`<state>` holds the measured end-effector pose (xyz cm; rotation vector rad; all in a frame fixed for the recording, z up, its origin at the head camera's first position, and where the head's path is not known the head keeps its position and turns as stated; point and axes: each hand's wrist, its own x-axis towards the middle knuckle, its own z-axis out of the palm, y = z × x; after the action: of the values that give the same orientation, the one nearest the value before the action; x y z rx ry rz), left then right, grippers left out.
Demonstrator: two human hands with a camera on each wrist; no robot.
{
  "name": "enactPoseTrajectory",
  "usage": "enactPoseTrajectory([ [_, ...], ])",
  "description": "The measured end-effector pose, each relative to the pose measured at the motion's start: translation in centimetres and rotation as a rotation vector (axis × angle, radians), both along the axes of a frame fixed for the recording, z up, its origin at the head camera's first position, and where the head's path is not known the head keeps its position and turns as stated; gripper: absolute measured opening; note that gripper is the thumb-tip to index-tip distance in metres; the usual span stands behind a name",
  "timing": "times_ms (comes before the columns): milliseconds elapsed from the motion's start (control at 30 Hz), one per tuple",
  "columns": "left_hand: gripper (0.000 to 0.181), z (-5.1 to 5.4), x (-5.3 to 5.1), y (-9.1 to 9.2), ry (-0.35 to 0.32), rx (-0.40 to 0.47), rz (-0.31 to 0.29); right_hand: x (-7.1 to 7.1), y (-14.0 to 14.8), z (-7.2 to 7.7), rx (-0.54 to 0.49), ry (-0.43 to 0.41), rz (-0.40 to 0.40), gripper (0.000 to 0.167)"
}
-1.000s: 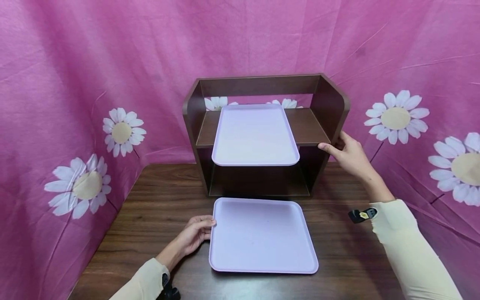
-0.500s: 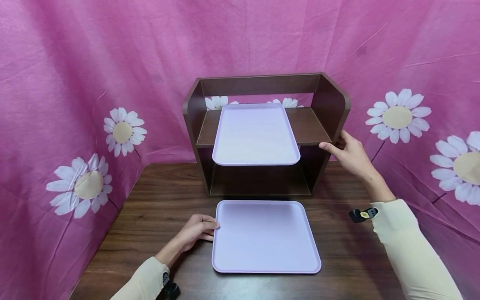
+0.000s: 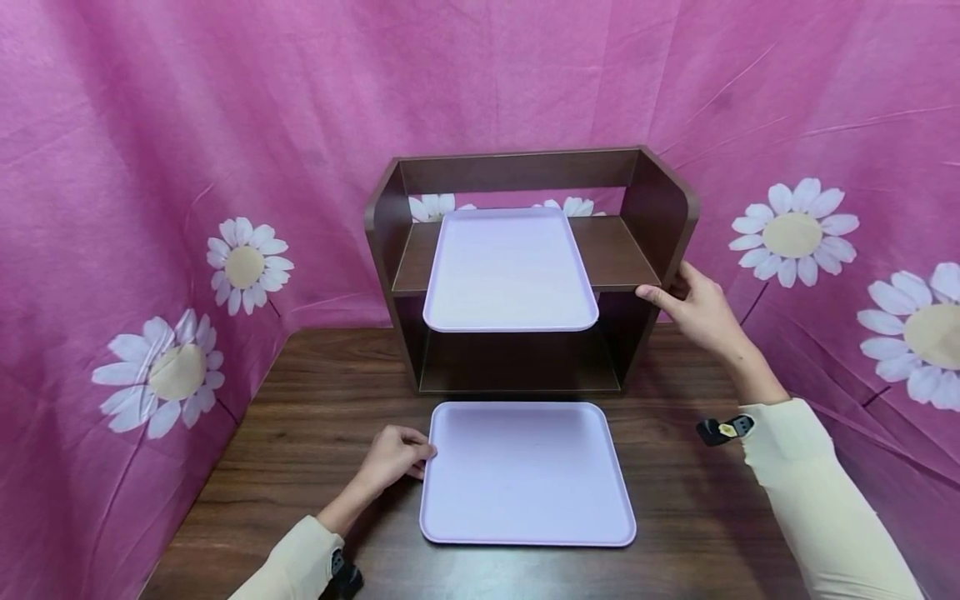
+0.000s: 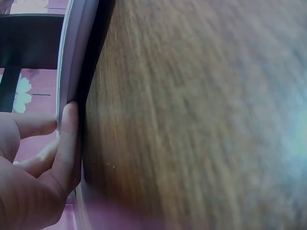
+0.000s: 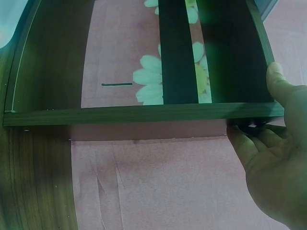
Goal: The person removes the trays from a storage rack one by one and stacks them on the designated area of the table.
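A light purple tray (image 3: 528, 475) lies on the table in front of a dark brown two-tier shelf (image 3: 517, 362). My left hand (image 3: 393, 458) pinches the tray's left rim, thumb on top and fingers below; the left wrist view shows the tray's edge (image 4: 74, 57) between them. With my right hand (image 3: 697, 308) I grip the front edge of the shelf's right side panel (image 5: 144, 114), thumb toward the front and fingers around the outer face. On the shelf's middle board rests a second light purple tray (image 3: 512, 271), its near end sticking out past the board.
The shelf stands at the back of a brown wood-grain table (image 3: 300, 417). Behind and on both sides hangs a pink cloth (image 3: 322, 100) printed with white daisies. The lower compartment (image 3: 517, 358) sits under the overhanging tray.
The tray on the table has straightened, its far edge now level with the shelf front, after small sideways shifts. My left hand keeps its pinch. The right hand and the upper tray stay put.
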<state>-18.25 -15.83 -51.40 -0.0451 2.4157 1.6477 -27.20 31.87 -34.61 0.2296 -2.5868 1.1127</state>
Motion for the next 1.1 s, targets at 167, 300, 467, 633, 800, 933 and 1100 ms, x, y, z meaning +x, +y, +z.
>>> enactPoseTrajectory([
  [167,0.008,0.1,0.0,0.1,0.020,-0.039,0.014,0.0,0.0,0.0,0.006,0.001,-0.005,0.059],
  [300,0.007,0.2,0.0,0.2,0.020,-0.045,0.027,-0.1,0.0,0.0,0.007,0.000,-0.004,0.059],
  [467,0.006,0.3,-0.1,0.2,0.014,-0.042,0.032,-0.1,0.0,-0.1,0.007,0.002,-0.009,0.059],
  [633,0.006,0.4,0.0,0.2,0.000,-0.029,0.036,-0.1,0.0,-0.1,0.011,0.009,-0.006,0.058],
  [800,0.006,0.4,-0.1,0.1,-0.010,-0.008,0.038,0.0,0.0,-0.1,0.012,0.010,-0.009,0.058],
  [933,0.005,0.8,-0.3,-0.2,0.011,0.007,0.048,0.0,0.0,-0.1,0.015,0.010,-0.013,0.058],
  [1100,0.008,2.2,-0.7,-0.2,0.046,0.053,0.074,0.0,0.0,-0.1,0.016,0.010,-0.011,0.058],
])
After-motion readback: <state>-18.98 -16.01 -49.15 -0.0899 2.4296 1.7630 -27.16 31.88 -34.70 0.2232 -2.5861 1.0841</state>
